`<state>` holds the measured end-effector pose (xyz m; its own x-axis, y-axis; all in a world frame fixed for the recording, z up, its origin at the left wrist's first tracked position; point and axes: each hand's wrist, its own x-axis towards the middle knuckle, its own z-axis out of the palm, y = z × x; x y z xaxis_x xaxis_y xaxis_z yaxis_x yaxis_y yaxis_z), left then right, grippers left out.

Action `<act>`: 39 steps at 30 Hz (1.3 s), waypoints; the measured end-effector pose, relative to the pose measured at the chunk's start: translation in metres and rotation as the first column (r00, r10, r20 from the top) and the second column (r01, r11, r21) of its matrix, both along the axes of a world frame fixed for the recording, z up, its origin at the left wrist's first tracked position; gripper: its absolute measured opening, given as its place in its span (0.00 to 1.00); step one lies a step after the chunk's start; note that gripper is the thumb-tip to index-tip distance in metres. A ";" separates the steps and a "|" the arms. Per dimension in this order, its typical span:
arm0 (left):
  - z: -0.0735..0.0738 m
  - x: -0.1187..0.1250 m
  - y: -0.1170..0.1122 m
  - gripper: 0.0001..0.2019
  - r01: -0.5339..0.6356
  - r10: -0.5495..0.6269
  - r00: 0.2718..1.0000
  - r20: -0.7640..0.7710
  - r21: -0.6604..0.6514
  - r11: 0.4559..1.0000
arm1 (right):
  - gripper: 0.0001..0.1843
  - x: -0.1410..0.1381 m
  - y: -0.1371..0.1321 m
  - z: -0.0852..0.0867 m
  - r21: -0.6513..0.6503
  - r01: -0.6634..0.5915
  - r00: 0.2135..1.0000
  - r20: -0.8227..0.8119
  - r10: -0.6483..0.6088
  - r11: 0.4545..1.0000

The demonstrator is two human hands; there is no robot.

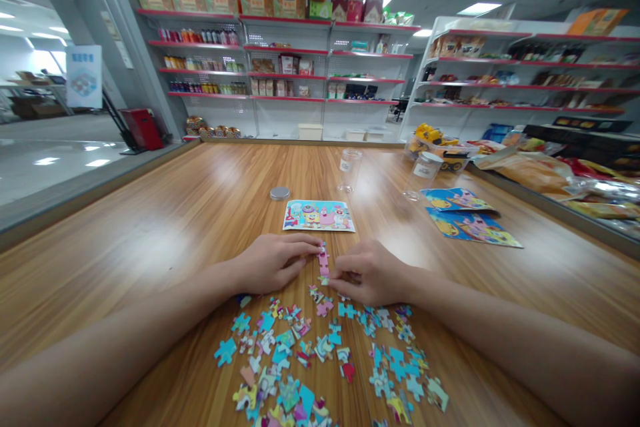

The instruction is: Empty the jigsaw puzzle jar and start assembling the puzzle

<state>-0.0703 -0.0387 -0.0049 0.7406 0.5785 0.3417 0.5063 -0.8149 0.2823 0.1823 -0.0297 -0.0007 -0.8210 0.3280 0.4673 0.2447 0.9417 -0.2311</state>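
Observation:
A narrow strip of joined pink jigsaw pieces (pixel 323 259) lies on the wooden table between my hands. My left hand (pixel 273 261) rests with its fingers stretched out, the fingertips touching the strip's upper end. At the lower end, my right hand (pixel 369 273) is closed in a pinch on a small pale green puzzle piece (pixel 325 281); its fingertips partly hide it. Just beyond the hands lies a picture card (pixel 319 215) with cartoon characters. Many loose puzzle pieces (pixel 285 340) spread over the table nearer to me, mostly light blue, with some pink and yellow.
A round silver lid (pixel 280 193) lies beyond the card on the left. Two clear jars, an open one (pixel 350 171) and a lidded one (pixel 423 175), stand farther back. Blue picture sheets (pixel 470 223) lie at right, near a tub of yellow toys (pixel 435 143). Stocked shelves (pixel 285 47) stand behind.

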 end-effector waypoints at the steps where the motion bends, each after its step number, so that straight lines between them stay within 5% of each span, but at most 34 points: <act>1: 0.000 0.000 0.000 0.19 0.000 0.000 1.000 0.002 -0.001 1.000 | 0.14 0.000 0.000 0.000 0.003 -0.002 1.000 0.003 0.002 1.000; 39: 0.000 -0.004 0.001 0.21 0.021 -0.018 0.994 -0.108 0.027 0.999 | 0.07 0.002 0.000 0.000 -0.010 -0.007 1.000 0.011 0.007 1.000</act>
<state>-0.0747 -0.0379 -0.0047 0.7854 0.5545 0.2752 0.5161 -0.8320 0.2037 0.1841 -0.0296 -0.0012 -0.8285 0.3268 0.4547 0.2408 0.9411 -0.2375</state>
